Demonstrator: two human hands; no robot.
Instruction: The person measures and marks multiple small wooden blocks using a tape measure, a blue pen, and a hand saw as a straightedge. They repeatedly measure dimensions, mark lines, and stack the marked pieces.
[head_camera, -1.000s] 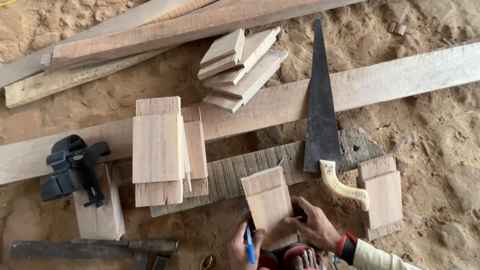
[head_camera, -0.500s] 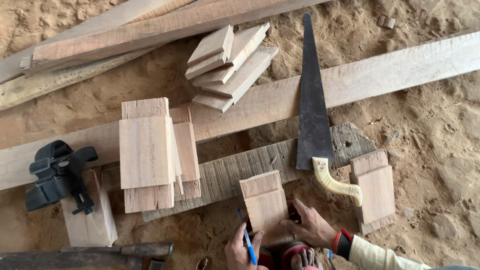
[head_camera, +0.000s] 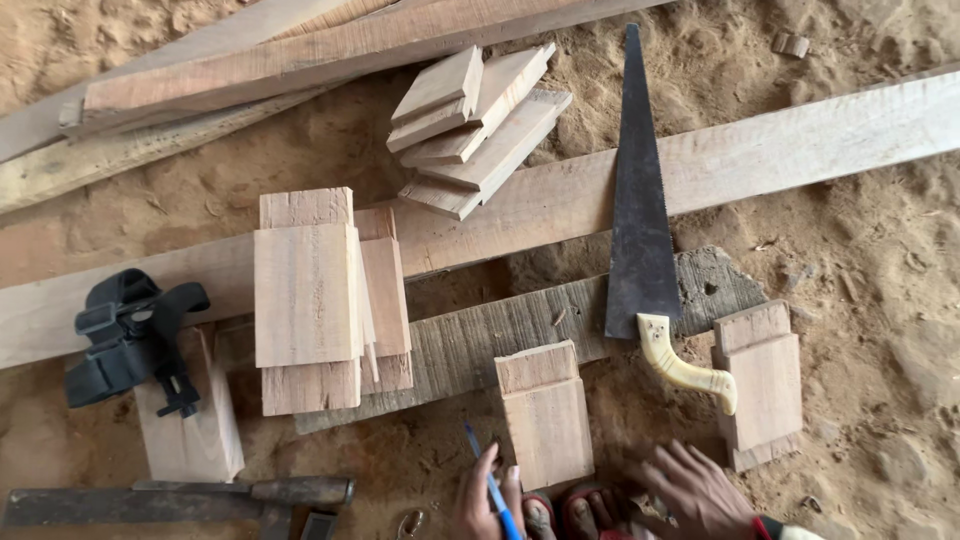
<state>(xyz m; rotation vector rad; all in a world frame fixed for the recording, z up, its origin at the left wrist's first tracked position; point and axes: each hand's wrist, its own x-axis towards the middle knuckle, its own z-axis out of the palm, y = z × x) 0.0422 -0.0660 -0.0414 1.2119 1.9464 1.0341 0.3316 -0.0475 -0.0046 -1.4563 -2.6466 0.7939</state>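
Observation:
My left hand (head_camera: 484, 502) holds a blue pen (head_camera: 492, 484) at the bottom edge, just left of a small wooden block (head_camera: 545, 415) lying on the sandy ground. My right hand (head_camera: 700, 494) rests with fingers spread on the ground to the right of that block, holding nothing. A handsaw (head_camera: 636, 215) with a dark blade and cream handle (head_camera: 686, 367) lies above my right hand, across a long plank (head_camera: 800, 145). Another small block (head_camera: 762, 383) lies beside the saw handle. My feet in red sandals (head_camera: 565, 515) show between the hands.
A stack of cut boards (head_camera: 318, 295) sits at centre left, another pile (head_camera: 475, 125) farther up. A black clamp (head_camera: 130, 335) rests on a block (head_camera: 190, 425) at left. A dark tool (head_camera: 180, 495) lies at bottom left. Long planks (head_camera: 300, 50) cross the top.
My right hand has come off the small block and now lies spread on the ground to its right. The view has shifted a little; the pen hand stays by the block's left side.

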